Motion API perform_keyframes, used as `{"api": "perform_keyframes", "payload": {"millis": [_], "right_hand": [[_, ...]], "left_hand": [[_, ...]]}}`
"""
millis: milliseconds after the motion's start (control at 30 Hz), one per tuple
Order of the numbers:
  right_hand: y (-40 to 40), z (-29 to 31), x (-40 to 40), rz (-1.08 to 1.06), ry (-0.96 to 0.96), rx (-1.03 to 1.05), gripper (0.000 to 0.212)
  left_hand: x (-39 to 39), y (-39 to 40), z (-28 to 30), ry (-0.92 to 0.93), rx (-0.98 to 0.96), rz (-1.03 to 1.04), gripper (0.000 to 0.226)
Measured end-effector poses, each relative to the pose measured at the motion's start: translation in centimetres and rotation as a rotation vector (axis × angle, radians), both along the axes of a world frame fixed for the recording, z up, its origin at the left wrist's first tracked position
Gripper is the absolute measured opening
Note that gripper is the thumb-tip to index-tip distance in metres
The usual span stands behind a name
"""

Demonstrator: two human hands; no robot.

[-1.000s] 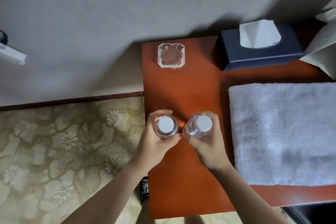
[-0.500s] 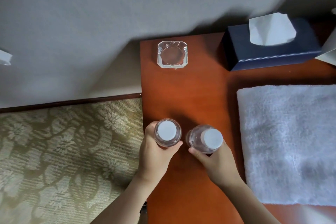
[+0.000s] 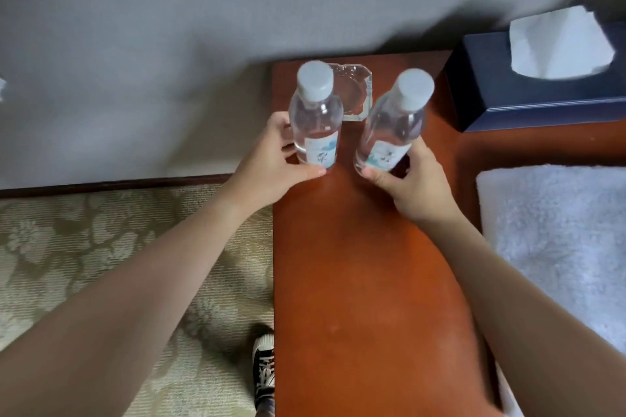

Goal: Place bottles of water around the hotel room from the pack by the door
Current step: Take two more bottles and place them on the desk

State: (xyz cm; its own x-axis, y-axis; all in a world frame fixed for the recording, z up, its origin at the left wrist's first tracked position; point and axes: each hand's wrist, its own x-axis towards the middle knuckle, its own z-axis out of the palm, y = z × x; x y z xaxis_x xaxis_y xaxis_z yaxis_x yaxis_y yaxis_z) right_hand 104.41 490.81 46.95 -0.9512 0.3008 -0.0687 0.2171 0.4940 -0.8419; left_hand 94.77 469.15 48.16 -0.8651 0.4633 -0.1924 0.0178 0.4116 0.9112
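Observation:
Two clear water bottles with white caps and pale labels stand side by side on the red-brown wooden table (image 3: pixel 366 281). My left hand (image 3: pixel 271 166) wraps the base of the left bottle (image 3: pixel 315 115), which is upright near the table's left edge. The right bottle (image 3: pixel 393 122) leans slightly to the right, and my right hand (image 3: pixel 413 183) grips its lower part. Both arms reach forward from the bottom of the view.
A square glass ashtray (image 3: pixel 355 95) sits just behind and between the bottles. A dark blue tissue box (image 3: pixel 535 91) stands at the back right. A white towel (image 3: pixel 559 247) lies on the right. Grey wall behind, patterned carpet (image 3: pixel 118 247) and my shoe (image 3: pixel 264 372) on the left.
Both hands have carried the bottles forward to the back of the table, close to the ashtray. The view has pulled back, so the bottles' sides and labels now show.

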Motion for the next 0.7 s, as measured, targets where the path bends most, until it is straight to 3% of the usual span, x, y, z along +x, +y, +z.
{"api": "perform_keyframes", "payload": {"millis": [200, 700], "right_hand": [[0.6, -0.3, -2.5, 0.01, 0.047, -0.048, 0.046], [0.9, -1.0, -2.6, 0.065, 0.087, -0.048, 0.048]], "left_hand": [[1.3, 1.7, -0.8, 0.114, 0.082, 0.2, 0.056], [2.0, 2.6, -1.6, 0.242, 0.039, 0.21, 0.056]]}}
